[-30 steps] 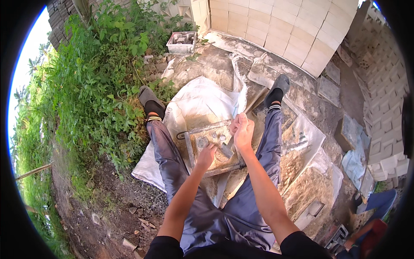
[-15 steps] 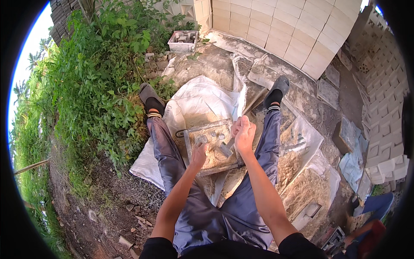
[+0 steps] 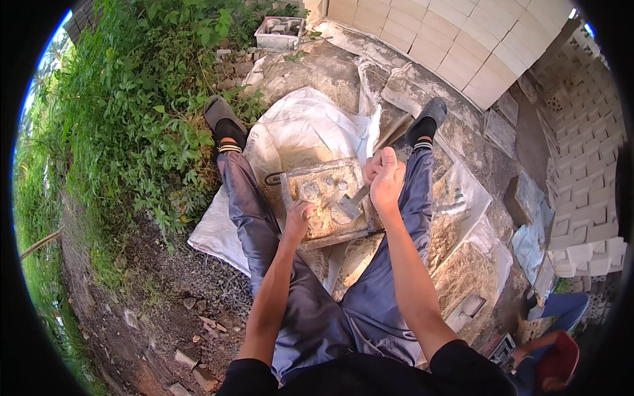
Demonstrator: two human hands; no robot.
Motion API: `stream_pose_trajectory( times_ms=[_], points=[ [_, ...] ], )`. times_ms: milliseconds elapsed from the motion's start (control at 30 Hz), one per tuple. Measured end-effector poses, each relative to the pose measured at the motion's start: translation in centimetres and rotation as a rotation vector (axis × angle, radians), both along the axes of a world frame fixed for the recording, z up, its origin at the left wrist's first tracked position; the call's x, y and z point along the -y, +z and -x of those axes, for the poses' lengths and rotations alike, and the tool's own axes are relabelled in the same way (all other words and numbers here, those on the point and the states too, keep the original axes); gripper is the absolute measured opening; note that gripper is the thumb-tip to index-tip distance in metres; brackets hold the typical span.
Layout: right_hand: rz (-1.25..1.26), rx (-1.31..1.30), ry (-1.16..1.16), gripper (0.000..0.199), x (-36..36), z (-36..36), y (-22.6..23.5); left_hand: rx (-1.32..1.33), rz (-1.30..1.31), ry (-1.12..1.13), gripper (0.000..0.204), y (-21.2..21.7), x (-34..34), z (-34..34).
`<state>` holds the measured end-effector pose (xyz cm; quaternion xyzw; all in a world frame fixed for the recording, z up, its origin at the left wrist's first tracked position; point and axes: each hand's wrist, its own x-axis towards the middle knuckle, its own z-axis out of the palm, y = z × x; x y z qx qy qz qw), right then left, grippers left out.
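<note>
While the person's legs stretch wide to either side, a square shallow tray filled with pale sand sits between them, partly over a white sack. I see the right hand clenched around the handle of a grey flat-headed tool, its head over the tray's right half; whether it touches the sand, I can't say. The left hand is at the tray's left side, fingers curled, and I cannot tell if they grip anything. Just beyond it lies a round grey piece. Leafy plants crowd the left; pale blocks stand stacked ahead.
</note>
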<state>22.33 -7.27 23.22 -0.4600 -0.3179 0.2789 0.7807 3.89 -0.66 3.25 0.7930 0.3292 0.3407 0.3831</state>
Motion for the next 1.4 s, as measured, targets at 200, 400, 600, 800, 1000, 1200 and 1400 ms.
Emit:
stream_pose_trajectory(
  times_ms=[200, 400, 600, 800, 1000, 1200, 1400],
  points=[
    [-0.022, -0.028, -0.006, 0.05, 0.2, -0.6, -0.5, -0.038, -0.077, -0.026, 0.024, 0.7, 0.0, -0.3],
    [0.014, -0.039, 0.075, 0.047, -0.4, 0.1, -0.2, -0.187, -0.116, -0.078, 0.02, 1.7, -0.5, -0.9],
    [0.006, -0.081, 0.039, 0.046, -0.7, -0.5, -0.1, -0.338, -0.263, 0.058, 0.02, 2.7, -4.0, -3.9],
    [0.019, -0.086, 0.001, 0.046, 0.1, -1.6, -0.1, -0.591, -0.393, 0.112, 0.021, 0.8, -5.6, -6.9],
    [0.047, -0.02, 0.019, 0.048, -0.2, -1.2, -0.5, -0.659, -0.311, 0.086, 0.017, 0.3, -7.5, -6.8],
    [0.01, 0.076, 0.006, 0.048, -0.8, -0.7, -1.4, -0.409, 0.215, 0.058, 0.046, 2.3, -4.5, -2.3],
    [-0.004, 0.071, 0.01, 0.049, -0.8, -0.4, -0.5, -0.679, -0.353, 0.207, 0.083, 2.1, 3.0, -2.3]
  ],
)
